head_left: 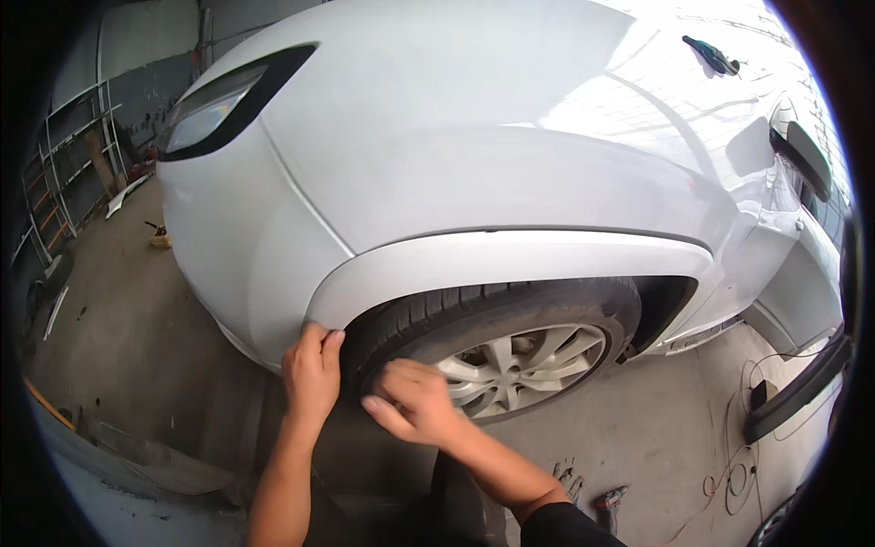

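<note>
A white wheel arch trim [510, 255] curves along the fender of a white car [437, 137]. My left hand [311, 372] is closed on the trim's front lower end, thumb and fingers pinched at its edge beside the bumper. Just to the right, my right hand [415, 401] is held in front of the tire [428, 319], its fingers curled in and slightly blurred, the thumb pointing left. Whatever those fingers may hold is hidden. Behind the right hand shows the silver alloy wheel [547, 360].
A dark green tool [711, 56] lies on the hood. On the floor are a cordless power tool [611, 506], gloves [570, 479] and a loose cable [729, 474]. The car's front door [793, 283] stands ajar. Metal racks [77, 164] stand at the far left.
</note>
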A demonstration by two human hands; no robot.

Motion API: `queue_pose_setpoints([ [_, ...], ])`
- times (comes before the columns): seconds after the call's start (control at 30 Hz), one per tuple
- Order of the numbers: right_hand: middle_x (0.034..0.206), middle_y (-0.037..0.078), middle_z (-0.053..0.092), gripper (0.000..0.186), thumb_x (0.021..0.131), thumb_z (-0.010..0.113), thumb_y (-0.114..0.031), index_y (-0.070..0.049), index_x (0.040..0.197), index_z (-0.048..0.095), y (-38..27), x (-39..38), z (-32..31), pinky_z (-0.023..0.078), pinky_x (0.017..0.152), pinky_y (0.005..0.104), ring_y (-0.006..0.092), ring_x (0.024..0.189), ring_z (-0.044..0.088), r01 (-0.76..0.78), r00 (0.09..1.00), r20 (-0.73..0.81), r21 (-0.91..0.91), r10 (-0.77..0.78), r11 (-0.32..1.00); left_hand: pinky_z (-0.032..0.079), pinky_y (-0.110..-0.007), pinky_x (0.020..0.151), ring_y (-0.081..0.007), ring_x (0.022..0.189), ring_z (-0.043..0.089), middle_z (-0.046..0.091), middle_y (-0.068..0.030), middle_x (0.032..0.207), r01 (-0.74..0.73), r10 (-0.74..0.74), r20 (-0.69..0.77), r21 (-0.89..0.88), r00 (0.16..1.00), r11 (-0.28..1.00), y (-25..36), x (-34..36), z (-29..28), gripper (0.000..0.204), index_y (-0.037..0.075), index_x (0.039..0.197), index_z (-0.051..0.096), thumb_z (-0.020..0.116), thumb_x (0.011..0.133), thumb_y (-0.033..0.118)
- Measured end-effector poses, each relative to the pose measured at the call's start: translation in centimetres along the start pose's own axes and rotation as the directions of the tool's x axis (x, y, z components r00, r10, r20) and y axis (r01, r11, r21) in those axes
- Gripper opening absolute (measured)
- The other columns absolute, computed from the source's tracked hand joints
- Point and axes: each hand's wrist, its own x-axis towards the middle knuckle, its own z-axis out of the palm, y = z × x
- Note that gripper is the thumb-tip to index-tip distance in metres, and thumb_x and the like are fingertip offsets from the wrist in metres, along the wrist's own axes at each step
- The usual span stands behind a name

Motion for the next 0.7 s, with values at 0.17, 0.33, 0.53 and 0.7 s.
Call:
queue_pose_setpoints([
  [0.17, 0.054, 0.005, 0.037, 0.027, 0.068, 0.065, -0.015, -0.007, 0.055, 0.043, -1.9, 5.9, -7.1, 0.028, 0.039, 0.0337, 0.0218, 0.043, 0.037, 0.507, 0.858, -0.079, -0.024, -0.507, 0.862, 0.043, -0.043, 0.055, -0.0373, 0.06, 0.058, 0.058, -0.0168, 0.065, 0.045, -0.045, 0.022, -0.025, 0.999, 0.999, 0.2, -0.3, -0.2, 0.02, 0.0, 0.078, 0.052, 0.06, 0.09, 0.015],
  [0.33, 0.05, 0.007, 0.032, 0.025, 0.066, 0.057, -0.008, -0.005, 0.053, 0.036, 1.6, 9.3, -7.0, 0.025, 0.037, 0.0348, 0.0233, 0.039, 0.031, 0.501, 0.834, -0.191, -0.129, -0.517, 0.856, 0.043, -0.042, 0.054, -0.0358, 0.057, 0.057, 0.058, -0.0158, 0.062, 0.032, -0.032, -0.003, -0.026, 0.999, 0.999, 1.0, -0.1, 0.1, 0.02, 0.0, 0.078, 0.052, 0.06, 0.09, 0.014],
  [0.53, 0.05, 0.007, 0.033, 0.025, 0.066, 0.058, -0.006, -0.005, 0.053, 0.037, 1.7, 9.2, -7.4, 0.026, 0.037, 0.0357, 0.024, 0.039, 0.032, 0.527, 0.827, -0.2, -0.048, -0.525, 0.848, 0.041, -0.034, 0.046, -0.0212, 0.047, 0.053, 0.059, -0.0091, 0.063, 0.211, -0.179, 0.122, -0.346, 0.976, 0.914, 3.3, -0.1, 0.2, 0.026, 0.002, 0.08, 0.053, 0.058, 0.093, 0.023],
  [0.7, 0.05, 0.008, 0.035, 0.025, 0.066, 0.058, -0.005, -0.005, 0.053, 0.038, 1.7, 9.3, -7.4, 0.028, 0.038, 0.0365, 0.0253, 0.04, 0.035, 0.54, 0.816, -0.254, 0.017, -0.519, 0.841, 0.033, -0.022, 0.039, -0.008, 0.05, 0.045, 0.052, 0.001, 0.072, 0.544, -0.069, 0.541, -0.839, 0.838, 0.021, 9.5, 0.3, 3.7, 0.034, 0.009, 0.098, 0.052, 0.045, 0.098, 0.042],
])
